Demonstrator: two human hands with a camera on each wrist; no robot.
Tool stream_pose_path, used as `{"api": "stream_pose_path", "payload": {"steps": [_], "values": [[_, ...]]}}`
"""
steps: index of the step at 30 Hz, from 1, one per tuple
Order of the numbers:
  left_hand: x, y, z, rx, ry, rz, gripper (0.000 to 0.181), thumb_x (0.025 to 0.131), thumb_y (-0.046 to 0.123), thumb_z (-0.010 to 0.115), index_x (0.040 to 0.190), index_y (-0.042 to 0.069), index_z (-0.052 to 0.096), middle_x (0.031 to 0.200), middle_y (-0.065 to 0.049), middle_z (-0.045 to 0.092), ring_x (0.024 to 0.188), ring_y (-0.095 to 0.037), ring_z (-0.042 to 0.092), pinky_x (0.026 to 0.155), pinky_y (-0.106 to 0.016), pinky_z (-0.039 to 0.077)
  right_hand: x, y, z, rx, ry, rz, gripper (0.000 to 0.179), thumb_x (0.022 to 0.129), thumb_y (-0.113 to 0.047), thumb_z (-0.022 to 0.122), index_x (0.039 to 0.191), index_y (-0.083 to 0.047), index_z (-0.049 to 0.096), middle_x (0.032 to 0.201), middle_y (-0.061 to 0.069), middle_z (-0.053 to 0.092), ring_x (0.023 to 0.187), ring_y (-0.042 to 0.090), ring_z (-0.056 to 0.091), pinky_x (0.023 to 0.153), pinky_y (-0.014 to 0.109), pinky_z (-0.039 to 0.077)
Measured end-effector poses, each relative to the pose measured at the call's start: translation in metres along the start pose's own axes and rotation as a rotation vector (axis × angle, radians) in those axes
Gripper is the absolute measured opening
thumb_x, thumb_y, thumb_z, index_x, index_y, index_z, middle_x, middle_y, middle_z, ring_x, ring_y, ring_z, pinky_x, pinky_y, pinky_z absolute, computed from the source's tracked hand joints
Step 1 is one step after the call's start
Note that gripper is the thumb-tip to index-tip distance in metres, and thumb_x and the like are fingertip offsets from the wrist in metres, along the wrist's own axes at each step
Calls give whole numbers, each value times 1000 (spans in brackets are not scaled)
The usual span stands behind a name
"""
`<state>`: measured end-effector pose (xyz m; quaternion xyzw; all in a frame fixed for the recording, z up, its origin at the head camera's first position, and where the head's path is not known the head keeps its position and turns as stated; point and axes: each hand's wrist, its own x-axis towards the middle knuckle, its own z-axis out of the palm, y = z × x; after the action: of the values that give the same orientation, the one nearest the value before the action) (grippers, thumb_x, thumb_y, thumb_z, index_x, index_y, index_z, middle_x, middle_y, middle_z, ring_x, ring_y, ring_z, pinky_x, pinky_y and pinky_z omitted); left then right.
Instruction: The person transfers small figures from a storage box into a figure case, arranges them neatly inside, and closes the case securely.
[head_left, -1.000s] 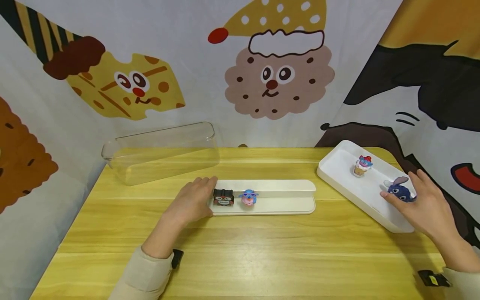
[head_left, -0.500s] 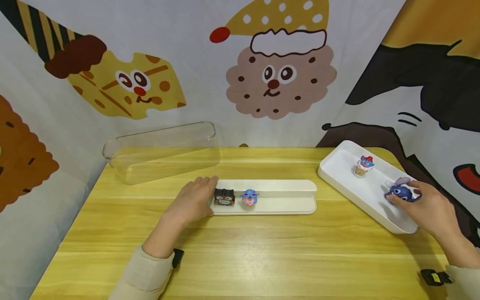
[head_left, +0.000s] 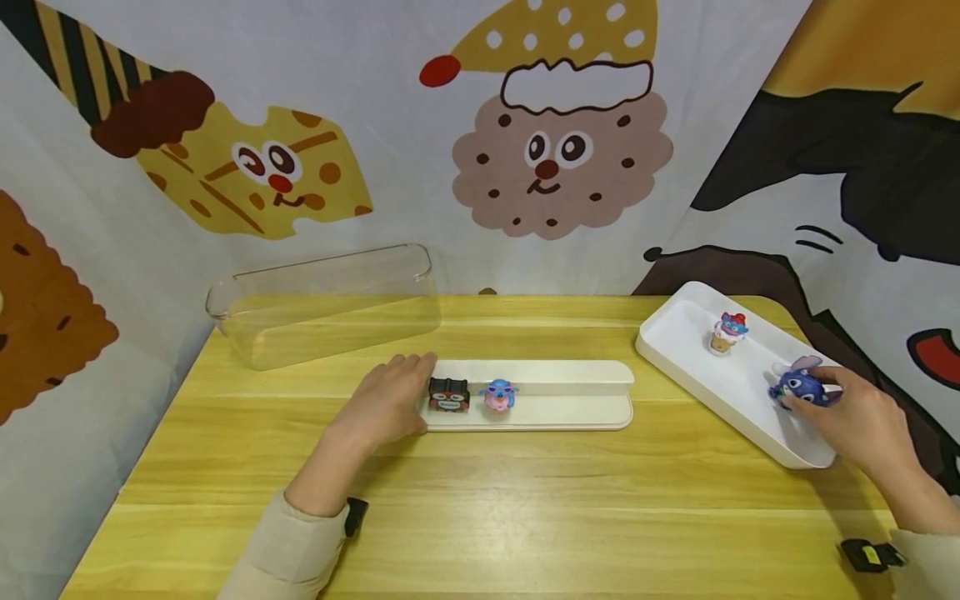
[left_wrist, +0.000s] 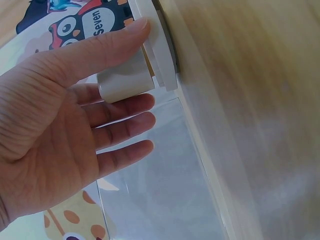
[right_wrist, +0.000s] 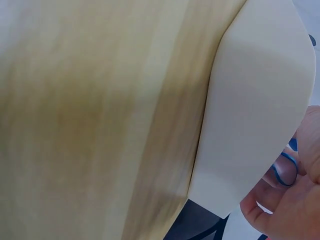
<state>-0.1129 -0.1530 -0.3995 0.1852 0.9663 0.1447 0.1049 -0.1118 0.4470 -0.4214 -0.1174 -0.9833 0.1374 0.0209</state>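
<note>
My right hand (head_left: pixel 847 412) pinches a small blue long-eared figurine (head_left: pixel 797 383) inside the white tray (head_left: pixel 697 379) at the right of the table; in the right wrist view the fingertips (right_wrist: pixel 280 175) press on something blue beside the tray's wall (right_wrist: pixel 250 110). A second little figure with a red cap (head_left: pixel 726 331) stands further back in that tray. My left hand (head_left: pixel 386 400) rests with straight fingers against the left end of a long white stepped stand (head_left: pixel 570 400). On the stand sit a dark owl block (head_left: pixel 447 394) and a pink and blue figurine (head_left: pixel 498 394). The left wrist view shows the thumb (left_wrist: pixel 95 47) against the owl block (left_wrist: pixel 85 25).
A clear plastic cover (head_left: pixel 322 304) lies on its side at the back left of the yellow wooden table (head_left: pixel 525 508). Cartoon-printed cloth hangs behind and on both sides. Bare wood runs along the front.
My right hand has closed round the blue figurine, going from reaching beside it to pinching it. The left hand and the stand have stayed put.
</note>
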Motion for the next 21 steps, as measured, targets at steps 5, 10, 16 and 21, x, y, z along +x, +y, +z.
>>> {"api": "stream_pose_path", "payload": {"steps": [5,10,16,21], "values": [[0,1,-1,4,7,3,99,72,10,97,154,-4,43,143,-22,59,129,-40,56,111,-57,47,0,1,0,15,11,-16,65,90,-18,79,134,18,45,125,49,48,106,64,50,87,78,47],[0,1,-1,4,3,4,100,73,10,97,155,-4,42,144,-23,58,131,-40,55,112,-56,46,-2,0,0,24,19,-18,64,91,-17,78,134,18,46,126,49,48,107,64,50,88,79,46],[0,1,0,4,0,2,99,73,10,97,155,-4,42,145,-23,58,133,-41,54,113,-57,45,-5,-3,-3,29,32,-6,63,91,-15,78,134,17,47,127,49,47,107,63,49,89,78,47],[0,1,0,-1,-5,-3,100,74,10,96,156,-4,41,149,-24,54,138,-43,50,116,-59,42,-7,-6,-7,28,54,-14,62,91,-15,79,133,18,48,124,48,48,103,62,52,84,75,50]]}}
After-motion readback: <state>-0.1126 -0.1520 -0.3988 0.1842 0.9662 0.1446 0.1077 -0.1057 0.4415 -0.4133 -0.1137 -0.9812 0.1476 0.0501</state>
